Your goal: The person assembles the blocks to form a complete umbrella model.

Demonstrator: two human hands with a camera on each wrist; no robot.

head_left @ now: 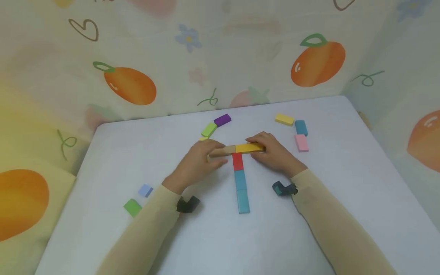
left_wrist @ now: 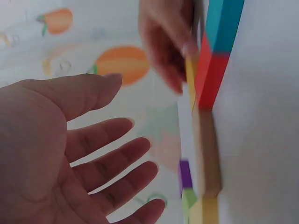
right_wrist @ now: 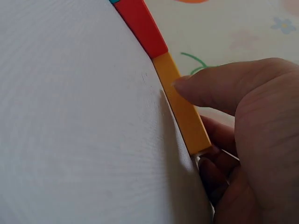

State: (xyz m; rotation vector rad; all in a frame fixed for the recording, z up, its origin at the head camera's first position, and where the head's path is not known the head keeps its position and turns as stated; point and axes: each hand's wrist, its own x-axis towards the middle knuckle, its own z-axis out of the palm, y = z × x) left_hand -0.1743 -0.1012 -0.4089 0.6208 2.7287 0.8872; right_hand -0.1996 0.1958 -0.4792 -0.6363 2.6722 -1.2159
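In the head view, my right hand [head_left: 275, 152] pinches an orange-yellow block [right_wrist: 183, 107] between thumb and fingers, at the right part of a short row. My left hand [head_left: 197, 162] is beside the left end of a plain wooden block [head_left: 223, 151], thumb and fingers spread; the left wrist view shows its fingers extended and apart from the blocks. The two blocks lie end to end. Below their meeting point runs a column: a red block [head_left: 238, 162], a blue block [head_left: 240, 179] and a teal block [head_left: 243, 201].
Behind my left hand lie a purple block [head_left: 222, 120], a lime block [head_left: 209, 130] and a partly hidden yellow one. Far right are yellow [head_left: 284, 119], blue [head_left: 301, 128] and pink [head_left: 301, 143] blocks. Light blue [head_left: 146, 190] and green [head_left: 132, 207] blocks lie near my left forearm.
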